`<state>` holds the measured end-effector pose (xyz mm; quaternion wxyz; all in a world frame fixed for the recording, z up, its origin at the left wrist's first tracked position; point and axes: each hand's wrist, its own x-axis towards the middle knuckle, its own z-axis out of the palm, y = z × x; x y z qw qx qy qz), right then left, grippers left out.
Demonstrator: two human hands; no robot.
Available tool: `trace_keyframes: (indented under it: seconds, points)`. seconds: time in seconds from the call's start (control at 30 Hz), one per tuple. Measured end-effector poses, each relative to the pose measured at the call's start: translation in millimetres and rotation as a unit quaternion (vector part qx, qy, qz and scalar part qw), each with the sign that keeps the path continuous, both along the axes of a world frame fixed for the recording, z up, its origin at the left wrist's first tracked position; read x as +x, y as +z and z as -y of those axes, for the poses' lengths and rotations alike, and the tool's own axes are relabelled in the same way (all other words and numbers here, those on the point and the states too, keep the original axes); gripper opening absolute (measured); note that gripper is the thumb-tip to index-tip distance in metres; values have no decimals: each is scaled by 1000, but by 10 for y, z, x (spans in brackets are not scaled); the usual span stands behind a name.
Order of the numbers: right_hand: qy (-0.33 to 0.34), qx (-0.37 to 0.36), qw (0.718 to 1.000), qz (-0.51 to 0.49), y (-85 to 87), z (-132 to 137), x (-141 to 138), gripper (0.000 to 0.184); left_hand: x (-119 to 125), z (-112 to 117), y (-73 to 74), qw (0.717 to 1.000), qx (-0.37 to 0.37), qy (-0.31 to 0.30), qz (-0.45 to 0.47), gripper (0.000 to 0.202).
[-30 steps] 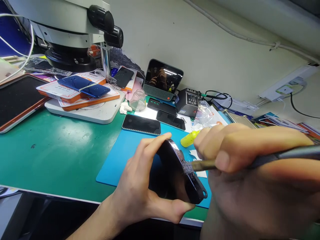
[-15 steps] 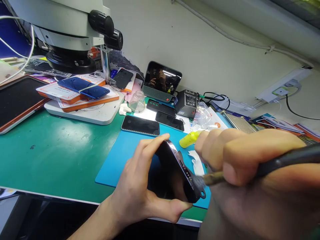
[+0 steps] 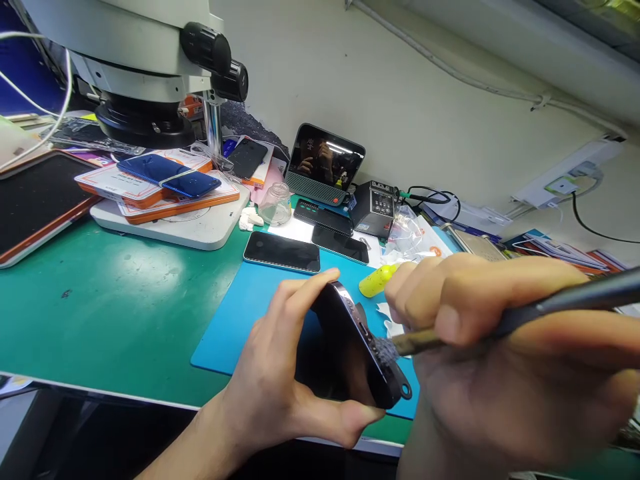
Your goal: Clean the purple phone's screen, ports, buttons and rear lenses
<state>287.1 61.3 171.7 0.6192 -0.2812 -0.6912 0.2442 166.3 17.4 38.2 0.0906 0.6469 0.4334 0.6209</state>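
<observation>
My left hand (image 3: 280,373) grips a black phone (image 3: 345,347) on edge above the blue mat (image 3: 240,313), thumb under its lower corner and fingers over the top. My right hand (image 3: 500,347) is closed round a dark-handled brush (image 3: 550,305). The brush's grey bristles (image 3: 384,348) press against the phone's bottom edge, near its ports. Most of the phone's face is hidden behind my left hand.
A microscope (image 3: 135,60) stands at the back left over a white base with orange-framed cards and a blue phone (image 3: 165,175). Black phones (image 3: 283,251) lie past the mat. A yellow bottle (image 3: 375,280), small glass jar (image 3: 275,203), black box (image 3: 376,207) and cables lie behind.
The brush tip went down toward the phone's lower corner, then came back up along the bottom edge. My left hand and the phone stayed almost still.
</observation>
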Motion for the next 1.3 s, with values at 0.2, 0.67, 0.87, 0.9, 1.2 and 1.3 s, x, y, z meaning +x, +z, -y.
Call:
trace_keyframes:
  seconds: [0.2,0.67,0.87,0.9,1.2,1.3]
  points:
    - [44,49,998,-19,-93,-43,21,55,17,-11,-17,1000,-2,2,8,99]
    - [135,-136,980,-55,18,-334,277,35,409,-137,15,984,94,124,86,71]
    - [234,-127,964,-27,41,-320,457,10,533,-215,-8,974,69,205,65,91]
    - [215,-115,968,-51,-2,-319,464,12,523,-210,-21,975,72,200,67,92]
    - [41,12,989,-140,-282,-293,392,29,36,27,281,999,-45,9,-28,18]
    - [62,14,989,-134,-269,-295,415,18,-85,5,329,997,13,21,-80,19]
